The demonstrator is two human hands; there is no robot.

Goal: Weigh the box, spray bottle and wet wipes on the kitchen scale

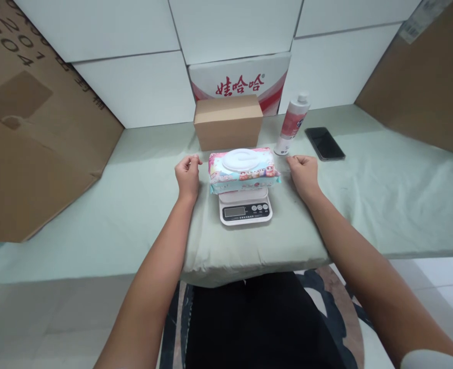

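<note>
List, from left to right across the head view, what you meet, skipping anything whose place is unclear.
Printed brown cardboard → bare left grip → pink-and-blue rectangular plastic wipes packet → bare right grip → pale-labelled brown cardboard.

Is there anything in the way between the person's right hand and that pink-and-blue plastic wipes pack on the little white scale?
Nothing visible: only pale green cloth shows between the right hand and the pink-and-blue plastic wipes pack. The tall red-and-white bottle stands just behind that gap.
</note>
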